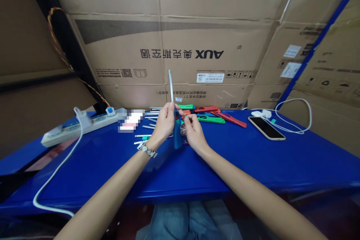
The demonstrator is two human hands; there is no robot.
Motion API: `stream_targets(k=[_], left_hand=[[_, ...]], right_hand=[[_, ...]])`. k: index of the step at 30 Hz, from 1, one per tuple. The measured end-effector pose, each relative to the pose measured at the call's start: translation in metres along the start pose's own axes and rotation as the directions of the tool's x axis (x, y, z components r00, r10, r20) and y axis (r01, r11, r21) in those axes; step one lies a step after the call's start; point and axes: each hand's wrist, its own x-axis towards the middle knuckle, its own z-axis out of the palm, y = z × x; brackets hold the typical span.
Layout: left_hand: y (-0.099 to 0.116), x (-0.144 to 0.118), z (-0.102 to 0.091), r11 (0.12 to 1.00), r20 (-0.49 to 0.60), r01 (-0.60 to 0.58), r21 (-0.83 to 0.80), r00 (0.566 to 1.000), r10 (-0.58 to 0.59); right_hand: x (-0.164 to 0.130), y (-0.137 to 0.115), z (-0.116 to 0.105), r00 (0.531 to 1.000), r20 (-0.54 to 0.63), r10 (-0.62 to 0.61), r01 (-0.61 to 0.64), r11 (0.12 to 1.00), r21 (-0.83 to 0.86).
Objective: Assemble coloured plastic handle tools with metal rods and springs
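A blue long-nosed lighter (pixel 176 133) stands upright in front of me, its metal tube (pixel 170 86) pointing up and its handle blurred. My left hand (pixel 165 120) is closed around it where the tube meets the handle. My right hand (pixel 194 131) is at the right side of the handle with its fingers curled in a pinch; what they hold, if anything, I cannot make out. Behind both hands lie more lighters, among them a green one (pixel 210 119), a red one (pixel 206 108) and an orange-red one (pixel 232 119). Several metal tubes stick out left of my left wrist.
A power strip (pixel 92 124) with plugs and a white cable lies at the left of the blue table (pixel 239 165). A phone (pixel 266 128) lies at the right, beside a white charger (pixel 261 114) and its looped cable. Cardboard (pixel 182 30) walls the back.
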Motion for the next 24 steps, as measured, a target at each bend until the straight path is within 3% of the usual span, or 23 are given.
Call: stream_targets(k=[3, 5, 7, 11, 14, 17, 21, 24], left_hand=[[0.007, -0.002, -0.019, 0.977, 0.123, -0.070, 0.202, 0.991, 0.046], [0.007, -0.007, -0.031, 0.879, 0.222, -0.162, 0.448, 0.973, 0.066], [0.003, -0.013, -0.041, 0.792, 0.326, -0.232, 0.565, 0.944, 0.044], [-0.012, -0.023, -0.044, 0.770, 0.487, -0.294, 0.566, 0.873, -0.025], [-0.020, -0.029, -0.037, 0.764, 0.574, -0.352, 0.541, 0.818, -0.029], [-0.021, -0.036, -0.031, 0.728, 0.609, -0.404, 0.554, 0.793, -0.023], [-0.017, -0.043, -0.029, 0.592, 0.541, -0.397, 0.702, 0.837, -0.080], [-0.015, -0.045, -0.031, 0.525, 0.521, -0.383, 0.760, 0.842, -0.141]], right_hand=[[0.012, -0.002, -0.011, 0.999, -0.038, -0.001, 0.004, 0.996, 0.093], [0.018, -0.006, -0.017, 0.997, -0.044, 0.064, -0.052, 0.970, 0.239], [0.021, -0.010, -0.022, 0.990, -0.044, 0.131, -0.106, 0.924, 0.367], [0.018, -0.017, -0.018, 0.969, -0.072, 0.237, -0.171, 0.852, 0.494], [0.013, -0.023, -0.009, 0.947, 0.019, 0.321, -0.270, 0.761, 0.590], [0.013, -0.029, 0.000, 0.952, 0.082, 0.296, -0.274, 0.698, 0.661], [0.017, -0.032, 0.008, 0.961, 0.074, 0.266, -0.246, 0.703, 0.667], [0.017, -0.034, 0.012, 0.952, 0.043, 0.304, -0.249, 0.683, 0.687]])
